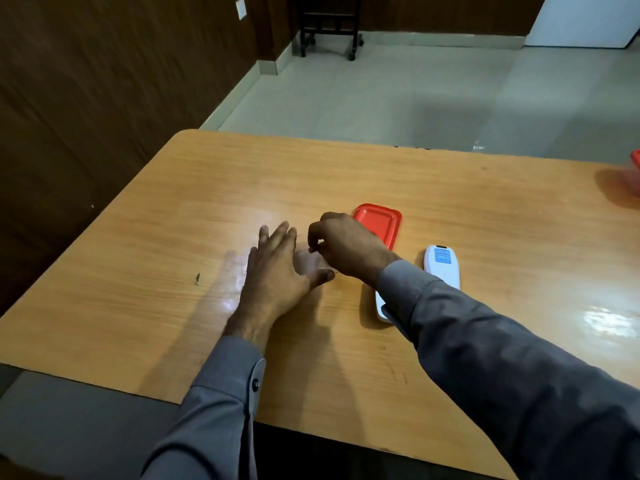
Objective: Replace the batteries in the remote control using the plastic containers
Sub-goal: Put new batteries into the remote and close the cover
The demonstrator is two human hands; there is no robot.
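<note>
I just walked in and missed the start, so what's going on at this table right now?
A person in grey sleeves is working at a wooden table. The left hand is spread over what looks like a clear plastic container, while the right hand reaches across into it with fingers pinched; what they hold, if anything, can't be made out. A red lid lies beyond the hands. The white remote control lies to the right, untouched. Another red-topped container sits at the far right edge.

Around you, off-task: a wooden table (180, 188) with a small dark mark (197, 278); dark wood-panelled wall (104, 81) carrying a white switch plate (241, 8); pale tiled floor (381, 91); a black wheeled stand (329, 26) at the far wall.
</note>
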